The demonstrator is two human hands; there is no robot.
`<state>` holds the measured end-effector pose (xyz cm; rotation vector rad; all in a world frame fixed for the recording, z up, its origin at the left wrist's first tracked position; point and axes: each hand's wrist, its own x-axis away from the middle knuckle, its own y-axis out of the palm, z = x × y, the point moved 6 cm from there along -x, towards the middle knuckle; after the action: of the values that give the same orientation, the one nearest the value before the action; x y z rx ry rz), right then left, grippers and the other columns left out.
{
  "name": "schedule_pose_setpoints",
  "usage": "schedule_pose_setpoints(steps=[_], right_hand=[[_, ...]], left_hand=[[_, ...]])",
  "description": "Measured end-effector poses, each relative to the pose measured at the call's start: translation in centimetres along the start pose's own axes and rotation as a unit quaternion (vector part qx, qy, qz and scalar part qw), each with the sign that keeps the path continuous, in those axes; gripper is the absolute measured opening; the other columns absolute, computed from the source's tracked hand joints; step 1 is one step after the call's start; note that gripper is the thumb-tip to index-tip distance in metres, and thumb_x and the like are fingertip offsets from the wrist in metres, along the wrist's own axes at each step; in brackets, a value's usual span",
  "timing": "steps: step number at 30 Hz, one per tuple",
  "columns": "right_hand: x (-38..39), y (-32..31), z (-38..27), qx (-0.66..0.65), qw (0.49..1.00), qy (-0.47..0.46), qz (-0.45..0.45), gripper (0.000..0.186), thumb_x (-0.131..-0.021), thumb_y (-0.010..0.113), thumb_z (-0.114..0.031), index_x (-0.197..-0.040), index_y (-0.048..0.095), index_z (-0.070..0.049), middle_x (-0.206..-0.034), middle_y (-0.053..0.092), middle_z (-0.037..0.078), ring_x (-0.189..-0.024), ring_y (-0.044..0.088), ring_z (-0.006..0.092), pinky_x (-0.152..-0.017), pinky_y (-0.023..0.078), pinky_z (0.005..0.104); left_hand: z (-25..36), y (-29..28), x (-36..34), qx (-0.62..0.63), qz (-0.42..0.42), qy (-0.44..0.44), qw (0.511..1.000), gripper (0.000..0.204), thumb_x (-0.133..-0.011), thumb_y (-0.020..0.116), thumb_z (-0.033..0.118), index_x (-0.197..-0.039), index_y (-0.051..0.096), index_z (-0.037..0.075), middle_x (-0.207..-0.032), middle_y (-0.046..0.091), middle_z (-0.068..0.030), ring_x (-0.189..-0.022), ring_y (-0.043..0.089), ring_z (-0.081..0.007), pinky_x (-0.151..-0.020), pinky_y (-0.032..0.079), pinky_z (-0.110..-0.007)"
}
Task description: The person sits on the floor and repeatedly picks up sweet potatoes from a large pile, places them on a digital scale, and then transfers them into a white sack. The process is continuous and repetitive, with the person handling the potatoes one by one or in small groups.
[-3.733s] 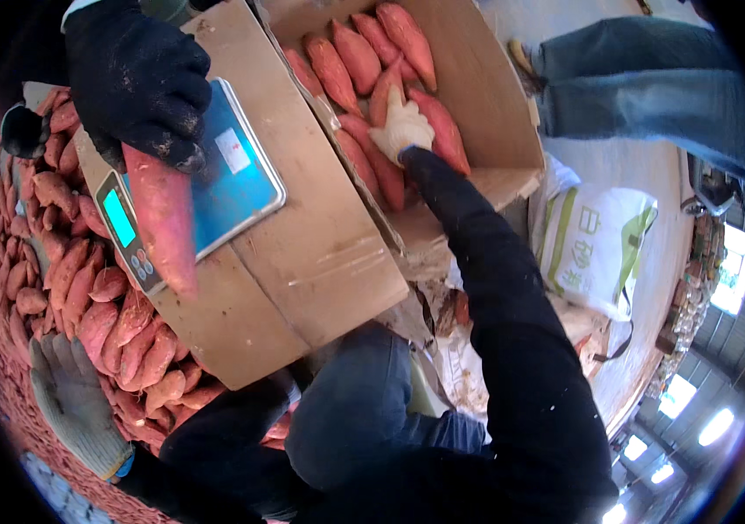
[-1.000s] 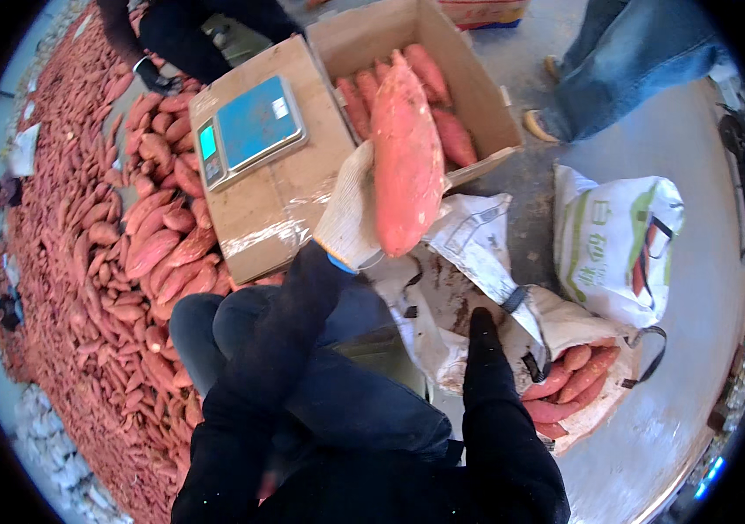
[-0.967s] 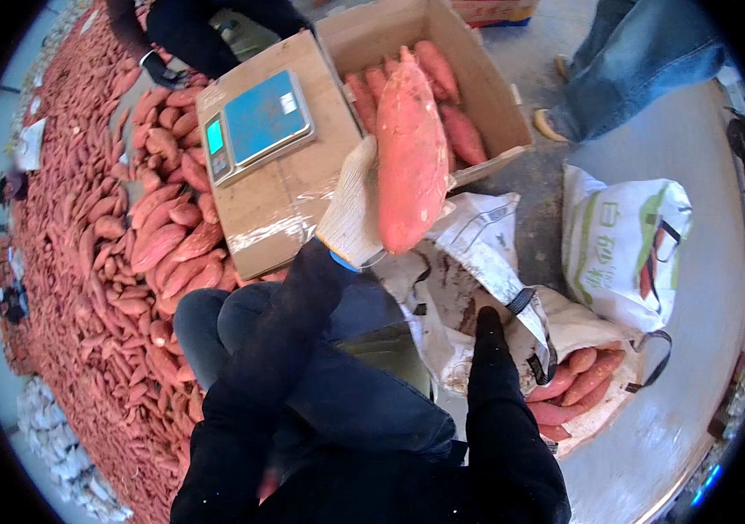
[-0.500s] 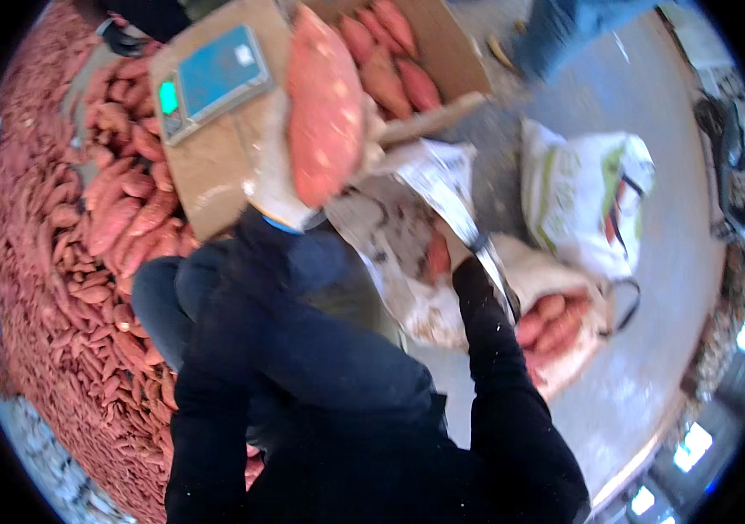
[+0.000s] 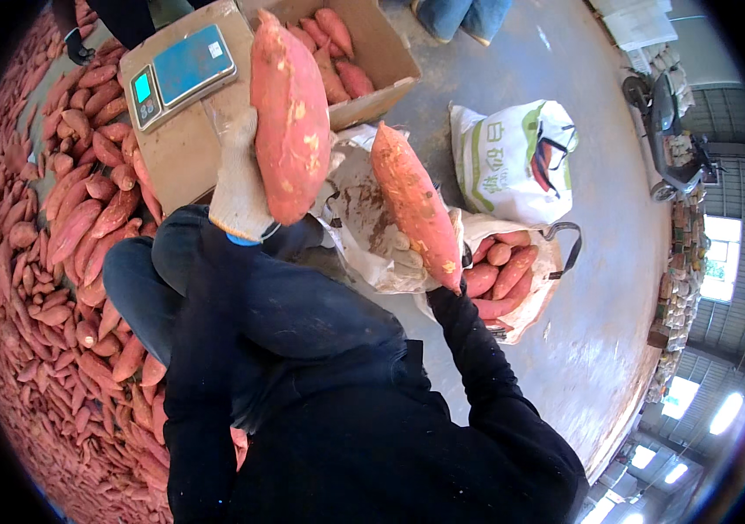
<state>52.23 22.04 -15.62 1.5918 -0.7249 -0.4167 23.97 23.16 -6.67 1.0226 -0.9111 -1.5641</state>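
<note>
Now the gloved left hand (image 5: 237, 182) holds a large sweet potato (image 5: 289, 122); the right hand (image 5: 405, 257) has raised a second sweet potato (image 5: 416, 205) over an open sack (image 5: 362, 203), leaving neither free.

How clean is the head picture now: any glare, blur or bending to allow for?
Head view: the sweet potatoes in the left hand and right hand look fairly sharp; head view: a ceiling lamp at lower right burns out white, and the floor carries a pale sheen; head view: shapes bend toward the black rim.
</note>
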Motion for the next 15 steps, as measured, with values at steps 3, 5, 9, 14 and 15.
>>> schedule_pose_setpoints(steps=[3, 5, 9, 14, 15], right_hand=[[-2.1, 2.1, 0.9, -0.026, 0.998, 0.031, -0.052, 0.066, -0.086, 0.065, -0.046, -0.133, 0.052, -0.001, -0.119, 0.063, 0.020, -0.106, 0.062, 0.0287, -0.094, 0.049, 0.0336], [-3.5, 4.0, 1.1, -0.028, 0.995, 0.050, -0.079, 0.066, -0.086, 0.065, -0.045, -0.133, 0.052, -0.001, -0.119, 0.063, 0.020, -0.105, 0.062, 0.0283, -0.094, 0.049, 0.0330], [-6.0, 7.1, -1.0, 0.010, 0.991, 0.080, -0.108, 0.066, -0.088, 0.064, -0.045, -0.134, 0.050, 0.000, -0.117, 0.063, 0.020, -0.103, 0.063, 0.0276, -0.093, 0.050, 0.0319], [-9.1, 14.6, -4.2, 0.379, 0.913, -0.148, -0.025, 0.070, -0.087, 0.067, -0.036, -0.141, 0.043, 0.001, -0.120, 0.062, 0.019, -0.103, 0.063, 0.0247, -0.093, 0.049, 0.0306], [-9.8, 17.4, -3.8, 0.509, 0.814, -0.277, 0.047, 0.075, -0.085, 0.070, -0.028, -0.146, 0.038, 0.001, -0.123, 0.061, 0.018, -0.106, 0.062, 0.0226, -0.095, 0.048, 0.0304]], left_hand=[[-0.7, -0.5, 1.9, 0.152, 0.027, -0.051, 0.987, 0.075, -0.094, 0.049, 0.061, -0.149, 0.036, 0.012, -0.143, 0.049, -0.0135, -0.130, 0.049, -0.0340, -0.110, 0.040, -0.052], [-0.3, -2.4, 1.7, 0.166, 0.100, -0.007, 0.981, 0.079, -0.093, 0.044, 0.067, -0.150, 0.035, 0.012, -0.146, 0.047, -0.0142, -0.132, 0.046, -0.0394, -0.109, 0.035, -0.065], [-0.9, 2.5, 1.2, 0.187, 0.081, -0.009, 0.979, 0.077, -0.093, 0.046, 0.064, -0.149, 0.037, 0.012, -0.145, 0.048, -0.0129, -0.132, 0.045, -0.0401, -0.108, 0.033, -0.068], [-0.2, 4.6, 0.5, 0.151, 0.052, 0.024, 0.987, 0.075, -0.095, 0.040, 0.066, -0.149, 0.037, 0.014, -0.147, 0.046, -0.0119, -0.135, 0.041, -0.0394, -0.105, 0.028, -0.076], [0.1, 4.8, 0.2, 0.148, 0.056, 0.037, 0.987, 0.077, -0.094, 0.038, 0.067, -0.150, 0.035, 0.014, -0.149, 0.044, -0.0124, -0.134, 0.042, -0.0414, -0.104, 0.028, -0.076]])
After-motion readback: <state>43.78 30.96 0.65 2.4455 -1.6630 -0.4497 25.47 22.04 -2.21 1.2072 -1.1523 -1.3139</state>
